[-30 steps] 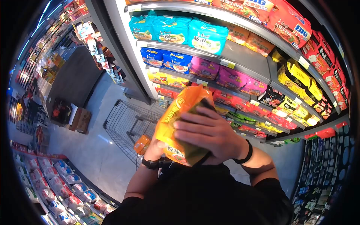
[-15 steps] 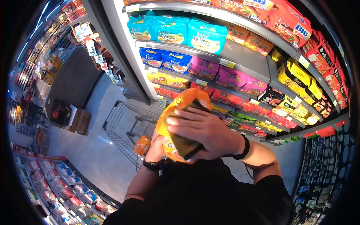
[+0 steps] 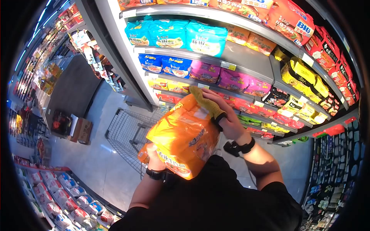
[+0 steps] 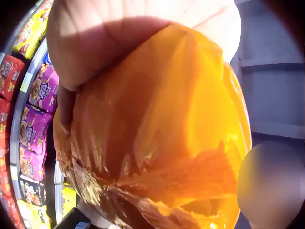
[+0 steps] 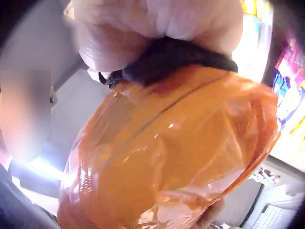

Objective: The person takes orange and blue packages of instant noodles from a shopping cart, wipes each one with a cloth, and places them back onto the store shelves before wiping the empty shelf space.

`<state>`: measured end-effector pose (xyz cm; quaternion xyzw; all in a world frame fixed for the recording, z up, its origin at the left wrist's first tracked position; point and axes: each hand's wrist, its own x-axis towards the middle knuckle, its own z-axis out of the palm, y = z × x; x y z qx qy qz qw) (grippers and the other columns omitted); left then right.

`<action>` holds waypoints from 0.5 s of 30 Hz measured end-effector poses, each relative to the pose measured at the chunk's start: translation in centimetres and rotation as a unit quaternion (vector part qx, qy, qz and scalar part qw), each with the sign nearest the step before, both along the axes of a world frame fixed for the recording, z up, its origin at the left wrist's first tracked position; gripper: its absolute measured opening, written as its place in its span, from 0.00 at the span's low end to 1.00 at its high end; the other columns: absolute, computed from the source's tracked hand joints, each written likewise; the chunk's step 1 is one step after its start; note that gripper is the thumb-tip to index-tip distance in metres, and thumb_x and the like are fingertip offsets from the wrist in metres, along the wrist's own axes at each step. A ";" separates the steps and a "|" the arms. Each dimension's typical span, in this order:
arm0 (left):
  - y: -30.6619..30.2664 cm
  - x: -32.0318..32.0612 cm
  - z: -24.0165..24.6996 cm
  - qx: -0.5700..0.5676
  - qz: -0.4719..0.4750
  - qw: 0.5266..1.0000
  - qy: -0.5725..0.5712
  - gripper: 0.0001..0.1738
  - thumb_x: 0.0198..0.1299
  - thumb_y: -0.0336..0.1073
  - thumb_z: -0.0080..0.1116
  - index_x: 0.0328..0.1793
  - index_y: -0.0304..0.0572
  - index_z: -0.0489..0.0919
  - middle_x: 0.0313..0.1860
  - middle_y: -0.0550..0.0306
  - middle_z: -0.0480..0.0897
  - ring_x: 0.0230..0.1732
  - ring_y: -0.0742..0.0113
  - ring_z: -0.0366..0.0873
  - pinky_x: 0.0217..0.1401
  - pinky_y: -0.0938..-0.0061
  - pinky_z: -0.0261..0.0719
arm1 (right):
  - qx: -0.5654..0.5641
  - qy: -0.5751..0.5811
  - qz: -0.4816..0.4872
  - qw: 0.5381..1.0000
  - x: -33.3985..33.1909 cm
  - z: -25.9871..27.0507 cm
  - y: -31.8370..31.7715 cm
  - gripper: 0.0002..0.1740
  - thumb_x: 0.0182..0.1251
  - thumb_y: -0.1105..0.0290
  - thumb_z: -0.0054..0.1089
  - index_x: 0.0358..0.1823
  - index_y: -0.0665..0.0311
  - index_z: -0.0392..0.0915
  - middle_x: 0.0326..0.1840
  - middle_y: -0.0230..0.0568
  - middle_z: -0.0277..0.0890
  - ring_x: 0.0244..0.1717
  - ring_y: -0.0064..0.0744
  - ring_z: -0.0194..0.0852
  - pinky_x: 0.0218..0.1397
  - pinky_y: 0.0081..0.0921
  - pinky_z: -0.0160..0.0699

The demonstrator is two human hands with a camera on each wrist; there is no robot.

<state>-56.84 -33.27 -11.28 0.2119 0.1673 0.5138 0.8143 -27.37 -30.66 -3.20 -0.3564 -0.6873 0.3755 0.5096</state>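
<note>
An orange plastic multipack of instant noodles (image 3: 181, 138) is held up in front of my chest, its printed bowl picture tilted toward me. My left hand (image 3: 155, 158) grips it by the lower left side, thumb on the front; in the left wrist view its palm lies along the crinkled orange wrapper (image 4: 157, 124). With my right hand (image 3: 226, 113) I hold an olive cloth with a dark edge (image 3: 204, 102) against the pack's upper right side. In the right wrist view the dark cloth (image 5: 186, 57) lies between palm and wrapper.
A wire shopping cart (image 3: 125, 133) stands behind the pack, with an orange package (image 3: 143, 153) in it. Ahead rise shelves of noodle packs, among them teal (image 3: 206, 38) and purple (image 3: 233, 79) ones. A low case of packaged goods (image 3: 63, 192) is at the lower left.
The cloth in my right hand has gone from the pack's near face to its upper right side. The pack has turned, so more of its orange front shows. The view has shifted slightly.
</note>
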 end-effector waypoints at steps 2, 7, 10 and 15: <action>0.4 0.5 0.1 0.006 0.026 1.000 -0.006 0.49 0.63 0.61 0.61 0.84 0.34 0.71 0.75 0.41 0.83 0.73 0.43 0.82 0.79 0.49 0.80 | -0.029 0.100 0.000 0.995 -0.9 -1.1 -0.3 0.35 0.81 0.61 0.56 0.85 0.65 0.68 0.90 0.47 0.62 0.92 0.42 0.55 0.91 0.40 0.52; 1.7 -0.7 -2.7 -0.063 -0.054 0.993 -0.084 0.47 0.70 0.70 0.52 0.82 0.42 0.73 0.73 0.42 0.83 0.73 0.41 0.81 0.77 0.39 0.79 | -0.291 0.276 0.063 0.914 0.3 -6.3 -2.1 0.38 0.93 0.43 0.44 0.87 0.66 0.63 0.85 0.39 0.68 0.86 0.32 0.63 0.86 0.34 0.63; 1.8 -1.2 -3.9 -0.102 -0.148 0.976 -0.124 0.44 0.72 0.72 0.51 0.81 0.48 0.74 0.71 0.46 0.83 0.72 0.41 0.80 0.76 0.32 0.77 | -0.330 0.281 0.160 0.887 1.5 -8.1 -2.1 0.39 0.93 0.43 0.41 0.90 0.63 0.58 0.89 0.43 0.65 0.86 0.37 0.66 0.89 0.42 0.64; 1.3 -1.1 -4.6 -0.174 -0.123 0.977 -0.020 0.35 0.81 0.61 0.46 0.78 0.43 0.74 0.65 0.50 0.84 0.67 0.49 0.79 0.79 0.40 0.76 | -0.381 0.335 0.122 0.853 -1.0 -7.5 -3.2 0.41 0.93 0.39 0.34 0.91 0.60 0.57 0.90 0.45 0.64 0.87 0.42 0.66 0.90 0.47 0.63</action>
